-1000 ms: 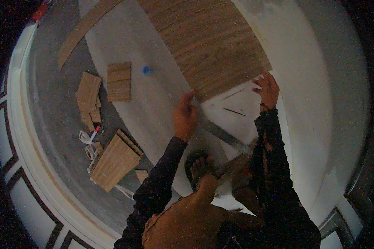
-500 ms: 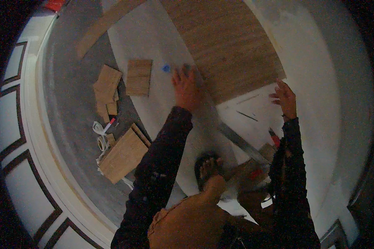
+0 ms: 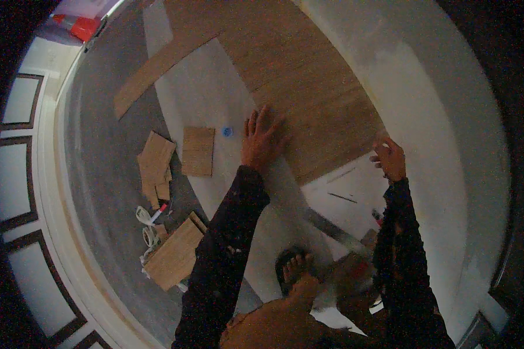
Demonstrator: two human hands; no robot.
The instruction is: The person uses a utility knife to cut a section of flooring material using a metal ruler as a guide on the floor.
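— Starting at the far left: anything moved?

— No. Same scatter of plank offcuts point(image 3: 156, 160) on the grey bare floor point(image 3: 99, 174), a larger offcut point(image 3: 174, 253) nearer the body, and white cords point(image 3: 147, 224) between them. Just right of these, on the white underlay point(image 3: 215, 87), another square offcut point(image 3: 198, 150) and a small blue cap point(image 3: 227, 132). All lying as a second ago.

— And the left hand?

— That is where the change is. A second ago, down near the metal straightedge point(image 3: 337, 230); half a second ago, up by the blue cap. Now the left hand point(image 3: 262, 139) is pressed flat on the near left edge of the laid planks point(image 3: 308, 99), palm down, fingers spread wide, gripping nothing. Just right of the cap and apart from it.

— Meaning for the work?

— Judging by the posture only: reach finished, weight now on the boards' edge rather than on the underlay. Looks like holding the planks steady or feeling the seam; hard to say which.

— Further right?

— Straightedge left untouched, lying slantwise on the underlay below the planks, beside a sandalled foot point(image 3: 294, 267). Then the right hand point(image 3: 389, 158), at the planks' near right corner, about where it was before. Fingers curled in; cannot tell whether pinching the board's edge, holding something small, or merely resting there.

— So the planks themselves?

— Spread across the middle and upper floor, over the underlay, one hand at each near corner.
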